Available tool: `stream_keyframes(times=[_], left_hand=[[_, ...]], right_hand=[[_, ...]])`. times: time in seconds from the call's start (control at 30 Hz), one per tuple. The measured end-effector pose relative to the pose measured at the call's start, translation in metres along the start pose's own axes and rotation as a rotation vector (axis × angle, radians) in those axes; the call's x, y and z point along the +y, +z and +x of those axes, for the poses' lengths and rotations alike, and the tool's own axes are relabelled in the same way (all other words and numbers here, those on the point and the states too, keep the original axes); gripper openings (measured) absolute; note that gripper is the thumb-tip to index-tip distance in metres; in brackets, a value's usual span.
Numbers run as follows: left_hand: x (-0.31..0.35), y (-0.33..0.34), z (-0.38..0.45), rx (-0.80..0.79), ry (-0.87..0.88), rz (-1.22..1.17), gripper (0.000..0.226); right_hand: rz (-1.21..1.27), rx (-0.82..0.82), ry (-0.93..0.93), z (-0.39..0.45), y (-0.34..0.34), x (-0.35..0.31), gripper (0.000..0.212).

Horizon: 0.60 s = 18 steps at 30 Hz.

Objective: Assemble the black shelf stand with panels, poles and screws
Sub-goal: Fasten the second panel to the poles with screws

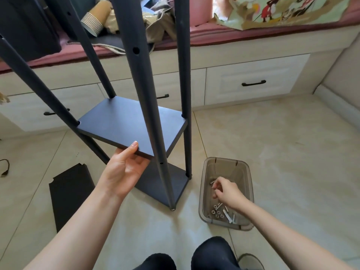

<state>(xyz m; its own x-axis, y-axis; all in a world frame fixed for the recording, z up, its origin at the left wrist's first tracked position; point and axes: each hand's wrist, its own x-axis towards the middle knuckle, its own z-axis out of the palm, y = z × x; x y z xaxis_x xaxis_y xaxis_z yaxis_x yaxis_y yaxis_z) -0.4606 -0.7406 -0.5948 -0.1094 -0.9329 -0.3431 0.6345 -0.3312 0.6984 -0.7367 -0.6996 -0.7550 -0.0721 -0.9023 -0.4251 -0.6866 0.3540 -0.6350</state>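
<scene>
Left hand (pixel 124 168) gripped raised shelf panel (pixel 130 125) edge, right hand (pixel 226 190) pinched screw (pixel 212 182) in plastic bin (pixel 226 191), four poles (pixel 142 78) upright.

Black shelf panel (pixel 128 123) — grey translucent bin (pixel 206 191) — striped cup (pixel 93 25).

A home bedroom is shown: a built-in platform bench (pixel 253 55) with pale wooden drawers (pixel 255 82) is set along the far wall, topped by a pink cushion (pixel 214 34), a cartoon-printed cloth (pixel 282 10) and scattered clothes (pixel 159 24), and beige floor tiles (pixel 282 152) are laid in front
</scene>
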Motion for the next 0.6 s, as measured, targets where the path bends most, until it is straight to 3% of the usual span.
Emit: stream_keyframes(times=[0.17, 0.33, 0.6], left_hand=[[-0.007, 0.004, -0.006, -0.032, 0.029, -0.049, 0.060], [-0.012, 0.008, -0.012, -0.010, 0.056, -0.139, 0.071], [-0.015, -0.001, -0.009, 0.020, 0.069, -0.177, 0.078]], right_hand=[[0.292, 0.117, -0.185, -0.054, -0.040, -0.061, 0.015], [0.596, 0.096, -0.372, -0.105, -0.061, -0.132, 0.018], [0.559, 0.080, -0.418, -0.131, -0.049, -0.152, 0.024]])
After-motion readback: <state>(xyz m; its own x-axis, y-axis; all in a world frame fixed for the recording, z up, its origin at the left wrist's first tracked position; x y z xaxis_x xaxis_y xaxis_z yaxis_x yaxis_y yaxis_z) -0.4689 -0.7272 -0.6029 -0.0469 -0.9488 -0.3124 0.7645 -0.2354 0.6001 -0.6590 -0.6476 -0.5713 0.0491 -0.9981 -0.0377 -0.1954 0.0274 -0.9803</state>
